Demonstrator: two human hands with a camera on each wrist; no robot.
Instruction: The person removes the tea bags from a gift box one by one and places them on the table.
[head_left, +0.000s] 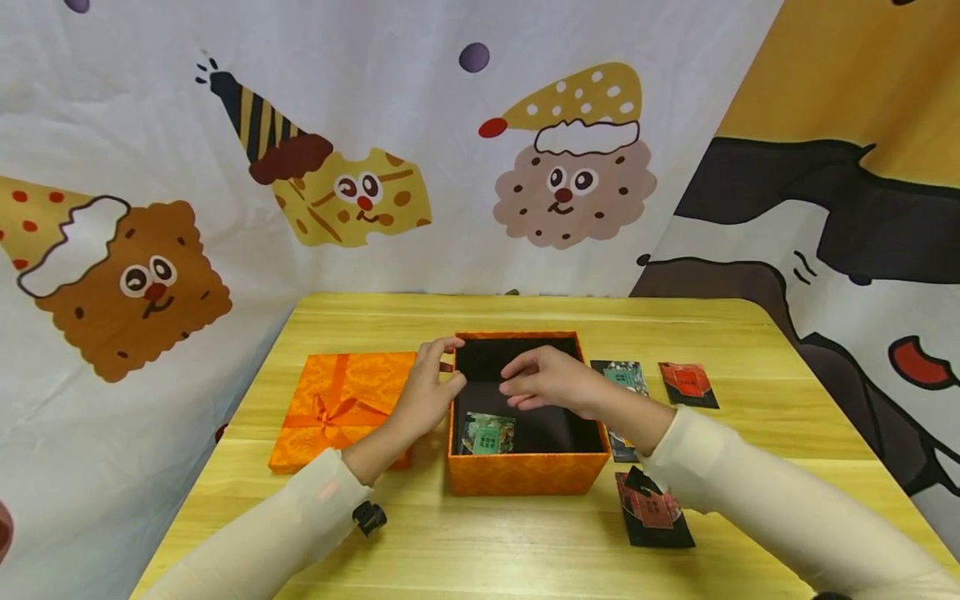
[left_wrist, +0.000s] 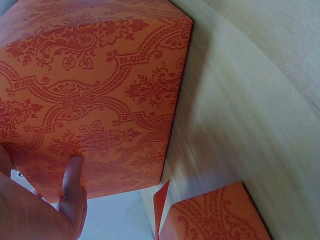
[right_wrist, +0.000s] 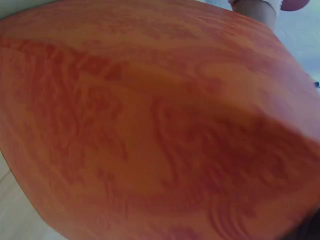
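The left hand rests on the left wall of the open orange box, fingers loose and holding nothing. The right hand hovers over the box, fingers relaxed and empty. A green card lies inside. The box sits on a yellow wooden table. Its orange lid lies to the left, and more cards lie to the right.

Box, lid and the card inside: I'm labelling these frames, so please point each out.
Box (head_left: pixel 525 475): head view, front wall.
Lid (head_left: pixel 341 400): head view, top face near the bow.
Card (head_left: pixel 487 434): head view, middle of the green picture.
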